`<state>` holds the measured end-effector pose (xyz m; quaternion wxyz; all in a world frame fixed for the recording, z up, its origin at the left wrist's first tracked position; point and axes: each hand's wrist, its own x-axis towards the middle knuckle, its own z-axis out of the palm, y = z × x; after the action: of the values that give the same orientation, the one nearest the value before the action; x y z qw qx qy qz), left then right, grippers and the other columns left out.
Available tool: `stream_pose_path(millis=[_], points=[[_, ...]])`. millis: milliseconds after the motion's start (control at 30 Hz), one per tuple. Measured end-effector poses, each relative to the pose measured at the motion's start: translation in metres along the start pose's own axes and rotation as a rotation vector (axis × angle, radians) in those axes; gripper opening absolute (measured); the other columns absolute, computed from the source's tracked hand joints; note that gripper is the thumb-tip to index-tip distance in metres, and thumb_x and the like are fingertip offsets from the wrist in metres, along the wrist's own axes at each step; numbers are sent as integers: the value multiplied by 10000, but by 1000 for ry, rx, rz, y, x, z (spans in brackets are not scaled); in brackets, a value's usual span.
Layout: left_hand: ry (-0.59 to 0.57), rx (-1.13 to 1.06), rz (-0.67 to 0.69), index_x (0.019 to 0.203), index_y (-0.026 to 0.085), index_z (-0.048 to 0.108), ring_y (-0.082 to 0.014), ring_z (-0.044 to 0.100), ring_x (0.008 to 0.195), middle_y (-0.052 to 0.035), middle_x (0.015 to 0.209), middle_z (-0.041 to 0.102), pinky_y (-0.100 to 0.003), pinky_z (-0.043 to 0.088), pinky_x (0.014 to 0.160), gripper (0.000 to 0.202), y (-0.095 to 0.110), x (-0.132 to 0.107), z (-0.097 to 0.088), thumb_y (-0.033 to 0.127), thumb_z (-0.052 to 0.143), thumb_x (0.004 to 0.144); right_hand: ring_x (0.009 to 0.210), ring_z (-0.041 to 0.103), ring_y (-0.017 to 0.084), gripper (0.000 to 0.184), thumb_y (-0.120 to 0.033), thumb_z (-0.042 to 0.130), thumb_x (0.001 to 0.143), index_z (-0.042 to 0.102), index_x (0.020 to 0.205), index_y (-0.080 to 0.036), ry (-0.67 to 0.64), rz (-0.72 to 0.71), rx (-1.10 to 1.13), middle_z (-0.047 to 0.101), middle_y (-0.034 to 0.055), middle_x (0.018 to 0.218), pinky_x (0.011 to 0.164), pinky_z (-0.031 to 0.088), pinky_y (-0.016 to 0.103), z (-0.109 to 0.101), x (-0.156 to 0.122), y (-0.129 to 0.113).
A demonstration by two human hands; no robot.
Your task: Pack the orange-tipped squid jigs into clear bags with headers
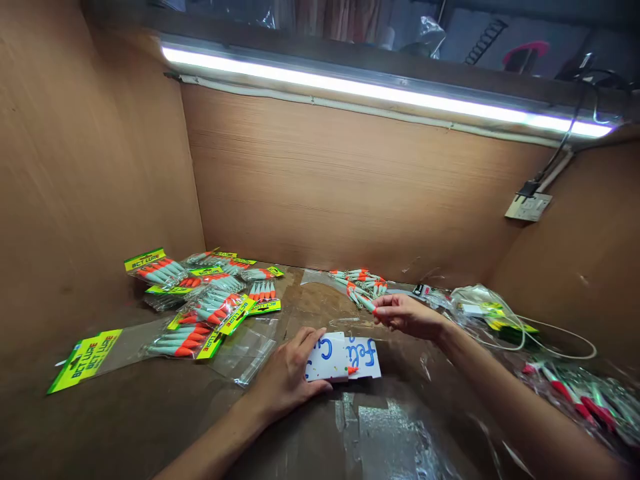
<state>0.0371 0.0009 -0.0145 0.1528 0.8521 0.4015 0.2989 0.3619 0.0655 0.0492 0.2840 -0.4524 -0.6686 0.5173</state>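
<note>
My left hand [287,373] rests on the table with its fingers wrapped round the left edge of a white card [343,358] with blue lettering. A small orange-tipped lure [353,369] lies on the card's lower edge. My right hand [407,315] reaches forward and pinches an orange-tipped lure at the near side of a loose pile of pale green and orange lures [361,283].
Several filled lure packets with yellow-green header cards [207,297] lie at the left, with an empty bag [87,357] nearer me and clear bags [247,350] beside my left hand. More bags, a cable [555,330] and red lures [583,400] sit at the right. Wooden walls enclose the table.
</note>
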Motion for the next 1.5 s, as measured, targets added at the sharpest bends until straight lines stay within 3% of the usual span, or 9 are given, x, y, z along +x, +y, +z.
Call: stream_pose_path(millis=[233,400,500,667,833,1067,1233,1367,1500], points=[[11,-8,-4,1454,319,387,-286,578,1168,-65,1339,531,-434,500,976,884,-2,2,2,332,842,695,735,643,171,188,-367,668,867,767,918,-216,102,-159,-532,746,20,838,682,460,264,37,-43,6],[-1,1,-3,1457,338,380,-274,582,1170,-51,1349,530,-412,504,980,883,6,3,2,320,836,701,878,601,207,121,-295,645,911,747,918,-230,303,-435,-936,723,48,863,780,444,301,90,-37,9],[28,10,-11,1444,333,398,-275,579,1174,-52,1351,529,-407,506,976,859,4,3,1,310,830,702,880,572,205,98,-286,658,909,741,897,-235,277,-526,-986,710,48,841,792,436,307,100,-26,12],[38,26,-31,1440,310,409,-275,582,1170,-62,1348,531,-395,517,948,843,-8,4,0,348,827,710,884,627,176,193,-350,605,942,764,971,-245,59,-468,-867,730,26,910,810,449,275,62,10,-1],[24,23,-34,1441,301,409,-277,572,1191,-71,1363,526,-399,506,964,831,-10,4,0,352,821,721,921,667,221,310,-332,473,1003,722,1006,-148,312,-19,-1018,729,89,936,788,476,292,25,85,-18],[24,9,-59,1429,294,435,-290,593,1148,-82,1347,535,-415,507,956,842,-6,4,-4,376,837,693,1049,629,227,336,-344,602,960,577,1244,-165,325,105,-1049,598,93,1250,884,551,444,41,139,-4],[19,2,-59,1434,299,429,-299,578,1168,-82,1350,528,-426,502,959,835,-7,3,-3,372,825,703,1053,649,240,298,-255,607,928,646,1205,-151,352,-63,-882,693,111,1144,929,497,361,30,120,-16],[55,2,-57,1425,288,429,-280,589,1146,-70,1340,534,-411,508,953,841,-8,3,-3,346,837,692,957,686,204,360,-369,527,954,653,1196,-134,380,-201,-685,731,102,1078,837,521,302,6,73,-26],[100,10,-57,1420,279,432,-278,608,1123,-72,1327,544,-413,515,949,838,-11,3,-2,333,839,690,857,685,208,401,-461,727,800,717,1043,-142,414,-331,-216,746,97,994,794,529,332,2,20,-13]])
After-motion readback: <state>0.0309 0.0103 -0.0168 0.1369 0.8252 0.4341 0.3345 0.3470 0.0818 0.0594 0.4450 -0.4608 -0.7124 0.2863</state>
